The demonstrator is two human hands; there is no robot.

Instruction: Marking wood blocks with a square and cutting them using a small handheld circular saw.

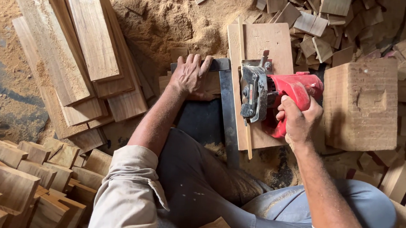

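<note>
I have a single view, from a camera worn on the person's head, looking almost straight down past the knees onto the sawdust-covered floor (170,17). It sits close: forearms fill the lower frame, the left hand (190,76) and right hand (298,120) lie near centre. With no second view, nothing overlaps; stacked planks (84,54) border the left edge, offcuts (343,29) the upper right.

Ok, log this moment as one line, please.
left hand: pressing wood piece | right hand: gripping red saw | saw on board | sawdust around
</note>
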